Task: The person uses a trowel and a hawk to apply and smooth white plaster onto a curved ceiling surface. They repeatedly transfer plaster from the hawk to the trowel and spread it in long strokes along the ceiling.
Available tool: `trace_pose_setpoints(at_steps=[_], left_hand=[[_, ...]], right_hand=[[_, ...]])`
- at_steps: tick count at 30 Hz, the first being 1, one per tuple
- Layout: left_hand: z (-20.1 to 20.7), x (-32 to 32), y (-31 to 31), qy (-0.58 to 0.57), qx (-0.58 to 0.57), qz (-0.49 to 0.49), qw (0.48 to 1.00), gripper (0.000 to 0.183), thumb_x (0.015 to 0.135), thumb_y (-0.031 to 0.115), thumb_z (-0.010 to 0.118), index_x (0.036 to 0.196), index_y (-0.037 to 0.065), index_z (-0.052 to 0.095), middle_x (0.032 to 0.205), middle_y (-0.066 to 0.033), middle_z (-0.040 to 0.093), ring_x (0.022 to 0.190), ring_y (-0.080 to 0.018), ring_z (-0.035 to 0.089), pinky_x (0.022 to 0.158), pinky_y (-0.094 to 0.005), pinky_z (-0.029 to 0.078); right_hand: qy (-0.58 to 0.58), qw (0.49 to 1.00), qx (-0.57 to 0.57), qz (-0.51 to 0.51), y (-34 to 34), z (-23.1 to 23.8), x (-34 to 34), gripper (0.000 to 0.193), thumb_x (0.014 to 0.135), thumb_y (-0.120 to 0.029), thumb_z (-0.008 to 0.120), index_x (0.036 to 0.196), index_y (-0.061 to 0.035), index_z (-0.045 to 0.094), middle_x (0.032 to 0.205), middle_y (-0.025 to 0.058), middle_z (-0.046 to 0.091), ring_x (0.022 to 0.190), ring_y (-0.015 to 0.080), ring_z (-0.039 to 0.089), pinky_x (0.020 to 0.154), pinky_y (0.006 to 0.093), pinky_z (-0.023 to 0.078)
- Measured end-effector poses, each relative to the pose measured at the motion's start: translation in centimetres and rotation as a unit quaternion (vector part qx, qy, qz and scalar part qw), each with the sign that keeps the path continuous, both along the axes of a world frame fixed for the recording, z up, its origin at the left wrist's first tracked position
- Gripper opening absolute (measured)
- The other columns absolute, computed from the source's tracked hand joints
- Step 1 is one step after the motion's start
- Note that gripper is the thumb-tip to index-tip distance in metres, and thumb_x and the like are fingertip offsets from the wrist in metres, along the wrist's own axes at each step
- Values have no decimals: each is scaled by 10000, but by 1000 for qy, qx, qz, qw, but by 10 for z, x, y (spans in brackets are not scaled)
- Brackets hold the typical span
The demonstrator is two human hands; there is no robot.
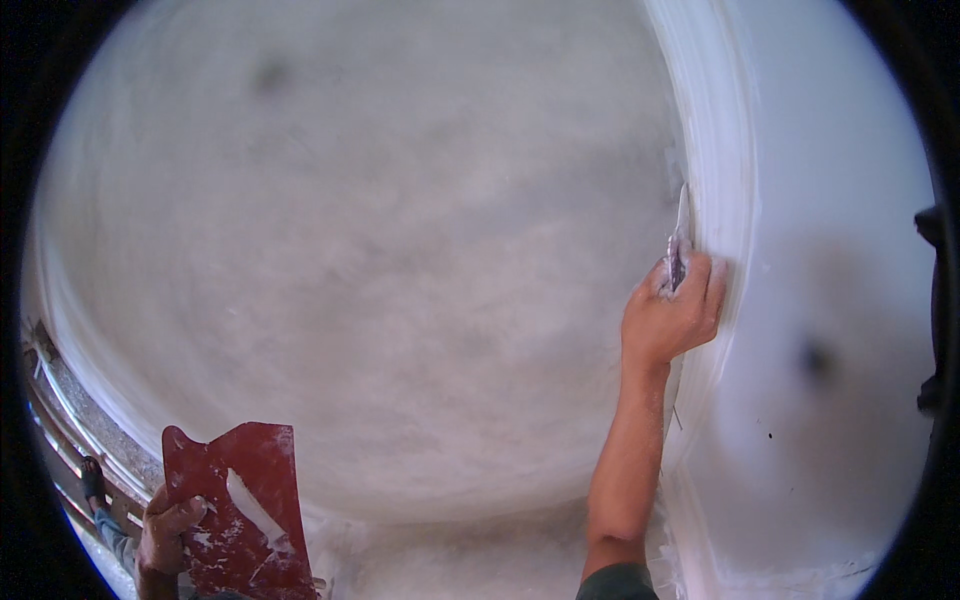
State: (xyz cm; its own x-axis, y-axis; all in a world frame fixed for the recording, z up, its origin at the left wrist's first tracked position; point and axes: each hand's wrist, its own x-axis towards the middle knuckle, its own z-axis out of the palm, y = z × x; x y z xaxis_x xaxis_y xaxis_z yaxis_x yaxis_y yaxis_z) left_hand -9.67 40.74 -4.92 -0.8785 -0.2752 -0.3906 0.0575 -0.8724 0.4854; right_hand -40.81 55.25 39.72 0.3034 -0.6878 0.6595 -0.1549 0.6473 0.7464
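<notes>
My right hand (675, 308) is closed around a putty knife (682, 215), with its blade pointing up along the line where the grey surface meets the white ridged moulding (725, 160). White smears cover the fingers. At the lower left, my left hand (172, 530) grips the left side of a dark red flat board (225, 510), thumb on its face. A strip of white putty (255, 508) lies slantwise on the board, with smaller white smears around it.
A large mottled grey plastered surface (400, 250) fills the middle. Beyond the moulding on the right is a smooth white surface (850, 150). At the lower left are bars or planks (75, 440) and a person's foot in a dark sandal (92, 478).
</notes>
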Motion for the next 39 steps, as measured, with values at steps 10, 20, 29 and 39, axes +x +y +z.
trace_pose_setpoints(at_steps=[10,20,29,39], left_hand=[[-6,-5,9,21,-56,10,998,508,904,189,668,1354,-35,594,1141,-78,711,958,-167,667,813,-331,547],[57,-14,39,113,-57,-48,991,466,984,228,630,1362,-40,575,1144,-138,714,1015,-196,701,872,-366,570],[87,-8,57,130,-87,-112,981,531,983,385,652,1322,-16,570,1134,-103,677,1011,-195,656,877,-357,541],[94,-10,65,159,-100,-145,971,472,1010,216,619,1424,4,534,1222,-122,685,1040,-204,687,875,-387,577]], right_hand=[[-64,984,-75,148,23,-34,51,187,876,-35,763,1029,20,671,963,124,691,856,247,676,745,399,550],[-783,605,-96,111,78,-162,190,208,844,-67,812,997,21,703,853,70,739,759,97,658,696,266,537],[-834,546,-24,74,84,-178,198,235,859,-88,802,1020,51,703,815,119,756,698,111,685,637,271,544],[-795,600,11,87,88,-173,192,196,858,-123,810,921,31,706,741,85,728,632,108,659,584,248,494]])
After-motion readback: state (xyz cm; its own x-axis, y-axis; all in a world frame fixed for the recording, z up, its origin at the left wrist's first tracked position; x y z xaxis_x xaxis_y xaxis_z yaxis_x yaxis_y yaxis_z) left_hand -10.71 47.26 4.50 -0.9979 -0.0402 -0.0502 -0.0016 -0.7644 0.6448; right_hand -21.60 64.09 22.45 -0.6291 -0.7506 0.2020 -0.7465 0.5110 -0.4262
